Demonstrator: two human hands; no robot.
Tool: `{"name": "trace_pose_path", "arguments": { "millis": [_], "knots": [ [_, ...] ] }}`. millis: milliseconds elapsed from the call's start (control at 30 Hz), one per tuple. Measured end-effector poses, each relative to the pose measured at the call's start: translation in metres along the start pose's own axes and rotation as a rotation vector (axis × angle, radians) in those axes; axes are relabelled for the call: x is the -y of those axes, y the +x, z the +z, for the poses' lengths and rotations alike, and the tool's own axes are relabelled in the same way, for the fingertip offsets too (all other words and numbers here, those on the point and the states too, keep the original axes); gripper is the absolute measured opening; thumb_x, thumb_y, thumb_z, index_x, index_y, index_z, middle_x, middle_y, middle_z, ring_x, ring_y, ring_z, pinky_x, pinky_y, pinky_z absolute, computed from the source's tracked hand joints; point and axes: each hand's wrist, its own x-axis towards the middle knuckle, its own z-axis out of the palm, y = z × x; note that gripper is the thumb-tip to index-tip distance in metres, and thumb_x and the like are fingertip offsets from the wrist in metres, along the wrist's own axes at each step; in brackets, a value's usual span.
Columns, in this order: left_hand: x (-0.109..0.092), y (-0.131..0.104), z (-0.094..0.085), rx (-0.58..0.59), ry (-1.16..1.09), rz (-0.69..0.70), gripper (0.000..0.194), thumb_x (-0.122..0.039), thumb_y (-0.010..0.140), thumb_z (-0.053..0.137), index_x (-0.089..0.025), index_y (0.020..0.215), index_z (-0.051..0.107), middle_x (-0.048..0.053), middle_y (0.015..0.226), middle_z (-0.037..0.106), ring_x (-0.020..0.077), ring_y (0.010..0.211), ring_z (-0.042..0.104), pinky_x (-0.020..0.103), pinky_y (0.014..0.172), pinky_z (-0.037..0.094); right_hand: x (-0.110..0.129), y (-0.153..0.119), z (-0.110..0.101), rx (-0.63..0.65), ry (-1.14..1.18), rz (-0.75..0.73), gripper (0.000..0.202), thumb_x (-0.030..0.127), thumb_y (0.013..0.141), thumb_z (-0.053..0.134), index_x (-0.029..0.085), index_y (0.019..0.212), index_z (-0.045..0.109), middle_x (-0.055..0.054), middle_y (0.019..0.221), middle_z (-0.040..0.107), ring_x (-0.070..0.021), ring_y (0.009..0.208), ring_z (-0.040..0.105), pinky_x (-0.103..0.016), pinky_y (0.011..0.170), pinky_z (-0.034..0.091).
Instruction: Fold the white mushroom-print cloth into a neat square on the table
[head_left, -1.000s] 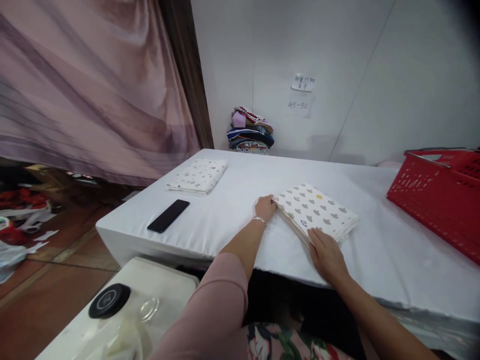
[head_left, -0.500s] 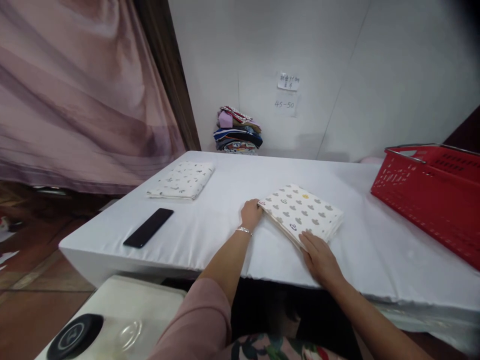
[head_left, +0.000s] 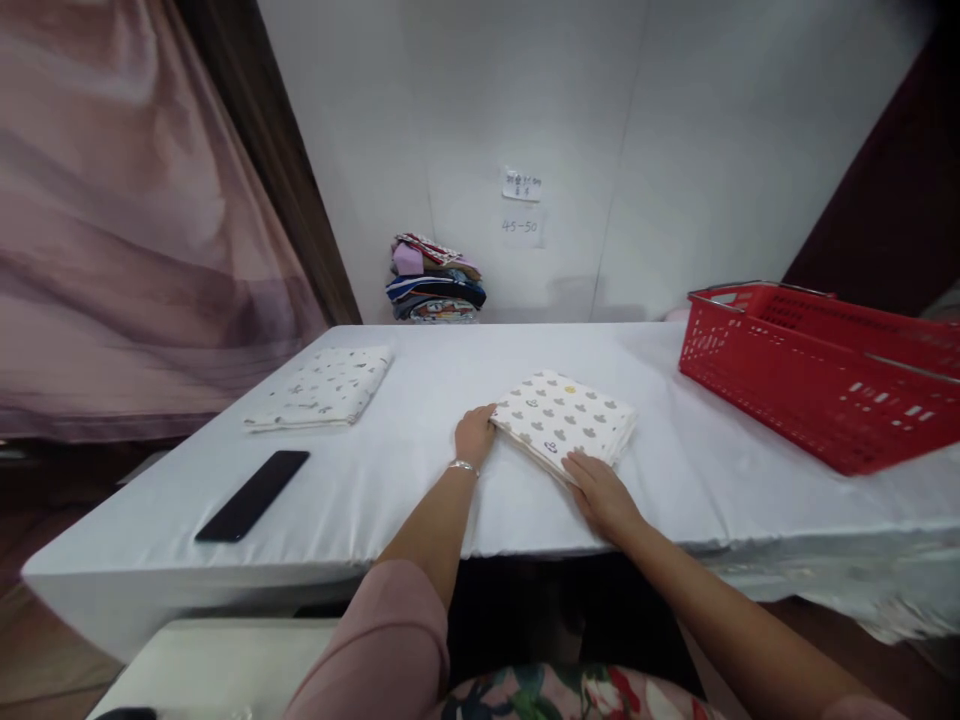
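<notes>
A folded white cloth (head_left: 562, 410) with a grey cloud-like print and one yellow motif lies at an angle on the white-covered table (head_left: 420, 490). My left hand (head_left: 475, 433), with a bracelet at the wrist, is closed on the cloth's left corner. At its near edge, my right hand (head_left: 602, 497) has fingertips on the top layer, and the thumb appears to be tucked under or against the side. Several layers show along the near edge. Farther left, a second folded white cloth (head_left: 322, 385) with a small dark print lies flat, apart from both hands.
A black phone (head_left: 253, 495) lies near the table's left front. On the right stands a red plastic basket (head_left: 795, 375) with metal handles. Folded fabrics (head_left: 436, 285) are stacked against the back wall, below paper notes (head_left: 521, 205). A pale box-like surface (head_left: 225, 660) sits below the table at left.
The camera view has turned to the right, so the table's things appear farther left and more of the red basket shows. Both hands keep their places on the cloth.
</notes>
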Motion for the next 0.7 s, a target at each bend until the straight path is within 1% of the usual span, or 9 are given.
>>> {"name": "trace_pose_path", "arguments": {
  "millis": [100,167,233,267,367,467,533,633,700],
  "knots": [
    [-0.001,-0.002,-0.001,-0.031,0.039,0.026,0.047,-0.015,0.084,0.04,-0.023,0.129,0.053,0.002,0.13,0.056,0.0214,0.116,0.051,0.032,0.096,0.041,0.001,0.0,-0.004,0.023,0.023,-0.001,0.043,0.016,0.087,0.044,0.017,0.129,0.053,-0.014,0.128,0.057,-0.0258,0.121,0.05,-0.047,0.099,0.042],
    [-0.003,-0.008,-0.001,-0.079,0.085,0.07,0.049,-0.014,0.083,0.04,-0.02,0.131,0.05,0.005,0.137,0.05,0.0228,0.122,0.047,0.035,0.098,0.04,0.002,-0.001,-0.007,0.038,0.056,0.01,0.042,0.021,0.088,0.046,0.017,0.129,0.053,-0.014,0.131,0.054,-0.0266,0.124,0.047,-0.048,0.1,0.041],
    [-0.008,-0.016,-0.002,-0.103,0.134,0.184,0.052,-0.012,0.081,0.041,-0.018,0.132,0.048,0.006,0.142,0.044,0.0234,0.129,0.039,0.037,0.103,0.036,0.002,-0.001,-0.01,0.051,0.119,0.034,0.043,0.029,0.089,0.048,0.019,0.13,0.052,-0.013,0.134,0.052,-0.0268,0.126,0.045,-0.049,0.101,0.04],
    [-0.011,-0.021,-0.003,-0.092,0.154,0.264,0.054,-0.012,0.08,0.042,-0.019,0.133,0.047,0.006,0.144,0.041,0.0231,0.132,0.035,0.039,0.106,0.032,0.0,-0.001,-0.013,0.05,0.163,0.055,0.042,0.032,0.09,0.047,0.021,0.13,0.053,-0.012,0.134,0.053,-0.0259,0.126,0.046,-0.049,0.101,0.04],
    [-0.022,-0.036,-0.004,0.008,0.188,0.497,0.057,-0.01,0.078,0.044,-0.021,0.134,0.046,0.004,0.145,0.04,0.0221,0.137,0.029,0.042,0.114,0.02,-0.012,0.008,-0.019,-0.023,0.289,0.146,0.038,0.035,0.092,0.043,0.023,0.125,0.057,-0.009,0.129,0.057,-0.0225,0.122,0.05,-0.045,0.101,0.042],
    [-0.031,-0.047,-0.006,0.08,0.181,0.621,0.058,-0.01,0.078,0.044,-0.023,0.135,0.046,0.004,0.144,0.042,0.0224,0.137,0.028,0.046,0.115,0.015,-0.043,0.025,-0.024,-0.139,0.306,0.259,0.036,0.034,0.091,0.041,0.022,0.117,0.063,-0.008,0.124,0.061,-0.0214,0.119,0.053,-0.043,0.101,0.042],
    [-0.034,-0.051,-0.006,0.082,0.154,0.676,0.058,-0.011,0.078,0.045,-0.022,0.135,0.045,0.005,0.144,0.041,0.0226,0.137,0.029,0.046,0.116,0.015,-0.07,0.037,-0.026,-0.159,0.251,0.387,0.036,0.032,0.089,0.042,0.021,0.114,0.065,-0.008,0.124,0.061,-0.0208,0.118,0.054,-0.041,0.102,0.042],
    [-0.038,-0.055,-0.006,0.096,0.102,0.733,0.055,-0.016,0.081,0.046,-0.02,0.136,0.045,0.006,0.144,0.042,0.0219,0.136,0.032,0.046,0.115,0.017,-0.11,0.053,-0.027,-0.059,0.146,0.664,0.037,0.029,0.087,0.044,0.017,0.116,0.063,-0.01,0.13,0.056,-0.021,0.122,0.049,-0.038,0.103,0.039],
    [-0.039,-0.056,-0.005,0.122,0.063,0.727,0.05,-0.021,0.085,0.045,-0.021,0.135,0.046,0.006,0.141,0.045,0.0208,0.134,0.035,0.045,0.115,0.018,-0.131,0.061,-0.026,0.003,0.124,0.765,0.038,0.029,0.086,0.045,0.014,0.117,0.062,-0.012,0.128,0.058,-0.0231,0.12,0.051,-0.039,0.1,0.04]
  ]
}}
